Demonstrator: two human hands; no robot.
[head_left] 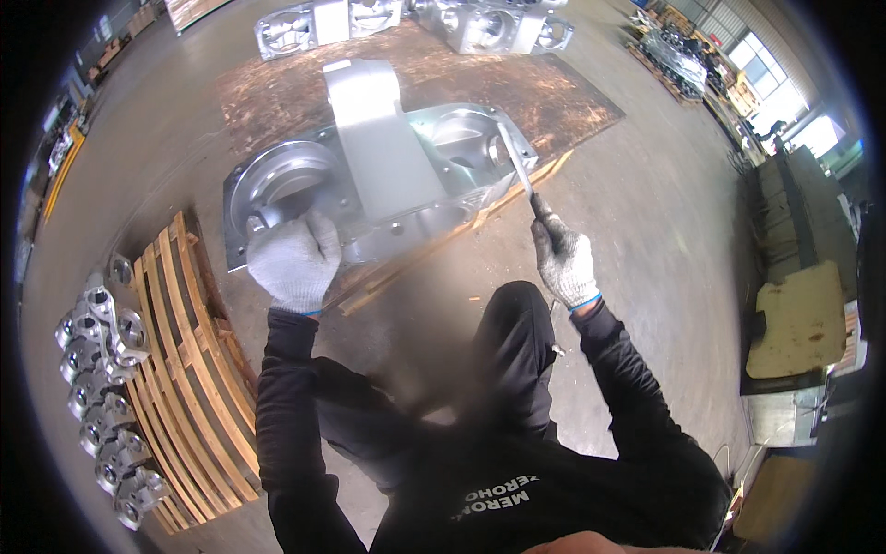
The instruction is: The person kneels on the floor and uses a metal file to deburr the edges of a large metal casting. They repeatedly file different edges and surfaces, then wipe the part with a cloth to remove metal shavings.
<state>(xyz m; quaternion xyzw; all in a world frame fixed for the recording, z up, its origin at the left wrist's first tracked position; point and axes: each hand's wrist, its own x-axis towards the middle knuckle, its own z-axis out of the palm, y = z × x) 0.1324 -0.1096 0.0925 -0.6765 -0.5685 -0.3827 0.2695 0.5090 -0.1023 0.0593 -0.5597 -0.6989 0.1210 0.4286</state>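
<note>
Silver rod (516, 161), held in the right hand (561, 253), should meet the metal part (392, 175) squarely near the board's (563, 111) edge; left hand (293, 260) grip unclear.

Slatted wooden pallet (189, 342): small silver castings (120, 343) along its left side; large silver castings (489, 28) beyond it, up-right; plastic-wrapped load (672, 55) farther right; stained yellowish panel (803, 319) well right.

Two gloved hands: one left hand (295, 261) left of centre, one right hand (565, 257) right of centre. One long tool (515, 157) and one large metal casting (388, 175), upper middle; at least two other large castings (332, 23), top edge. Lower left, one slatted pallet (189, 369) and at least five small castings (127, 346).
</note>
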